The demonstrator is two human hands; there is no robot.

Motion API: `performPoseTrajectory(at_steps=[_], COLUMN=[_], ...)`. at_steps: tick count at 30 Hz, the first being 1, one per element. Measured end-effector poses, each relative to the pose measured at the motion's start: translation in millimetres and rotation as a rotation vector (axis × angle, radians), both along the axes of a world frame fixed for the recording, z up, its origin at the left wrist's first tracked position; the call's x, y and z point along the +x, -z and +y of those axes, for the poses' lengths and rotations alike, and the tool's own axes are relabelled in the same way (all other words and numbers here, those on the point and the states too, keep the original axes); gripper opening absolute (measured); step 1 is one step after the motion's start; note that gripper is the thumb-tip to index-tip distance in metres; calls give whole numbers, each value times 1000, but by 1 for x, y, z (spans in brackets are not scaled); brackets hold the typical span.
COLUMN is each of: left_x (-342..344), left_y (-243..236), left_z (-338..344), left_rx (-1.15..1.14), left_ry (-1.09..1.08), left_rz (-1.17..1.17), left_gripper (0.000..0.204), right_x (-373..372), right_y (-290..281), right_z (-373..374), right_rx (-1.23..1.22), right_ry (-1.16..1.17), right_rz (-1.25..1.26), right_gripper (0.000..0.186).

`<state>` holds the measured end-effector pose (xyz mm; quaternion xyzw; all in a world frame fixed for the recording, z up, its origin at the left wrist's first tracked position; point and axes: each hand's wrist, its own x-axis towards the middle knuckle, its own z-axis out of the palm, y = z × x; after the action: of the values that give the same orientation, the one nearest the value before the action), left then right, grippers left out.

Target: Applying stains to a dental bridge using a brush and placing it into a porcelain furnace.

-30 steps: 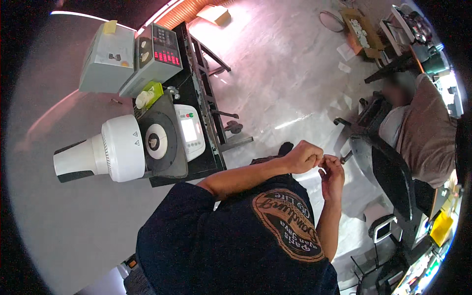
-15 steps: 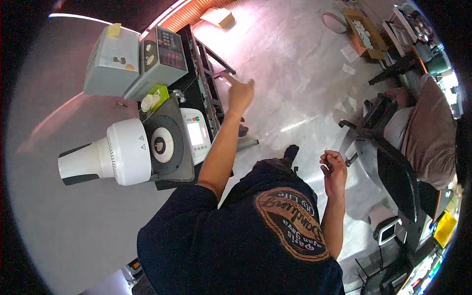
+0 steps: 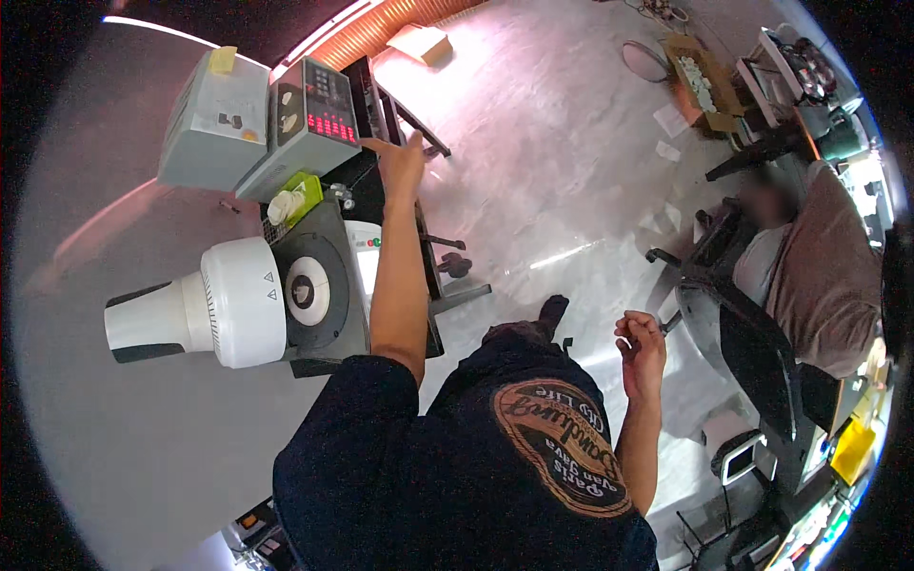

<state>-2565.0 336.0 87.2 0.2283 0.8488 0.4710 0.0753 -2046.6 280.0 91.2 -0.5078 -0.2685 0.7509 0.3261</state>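
My left hand (image 3: 402,171) reaches forward over the stand at left, one finger stretched toward the edge of a grey control box (image 3: 322,114) with lit red digits on its panel. Whether the fingertip touches the box cannot be told. Nothing shows in this hand. Below it, my forearm partly covers the light panel of a white machine (image 3: 243,303) with a round dark plate and white ring. My right hand (image 3: 641,347) hangs at my right side over the floor, fingers loosely curled and apart, with nothing visible in it.
A pale grey box (image 3: 214,124) stands left of the control box. A green container (image 3: 303,195) with a white item sits between them and the machine. At right, a person in a brown garment (image 3: 824,276) occupies a black chair (image 3: 762,352). An open carton (image 3: 705,86) lies at far right.
My left hand has moved left, from over the floor to the control box's edge. The box's red digits look brighter. My right hand has dropped slightly.
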Motion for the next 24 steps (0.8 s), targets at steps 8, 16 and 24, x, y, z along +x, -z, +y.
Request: performPoseTrajectory(at_steps=[8, 16, 24], left_x=[31, 63, 113], left_y=[-66, -17, 19], left_z=[25, 19, 12], left_rx=[149, -45, -173], left_ry=[14, 491, 593], left_rz=[-223, -209, -149], left_gripper=[115, 35, 22], right_x=[9, 12, 9], right_y=[4, 9, 4], right_z=[-7, -11, -11], right_rx=[4, -27, -19], right_ry=[45, 27, 23], right_rz=[-22, -27, -22], right_gripper=[15, 15, 15])
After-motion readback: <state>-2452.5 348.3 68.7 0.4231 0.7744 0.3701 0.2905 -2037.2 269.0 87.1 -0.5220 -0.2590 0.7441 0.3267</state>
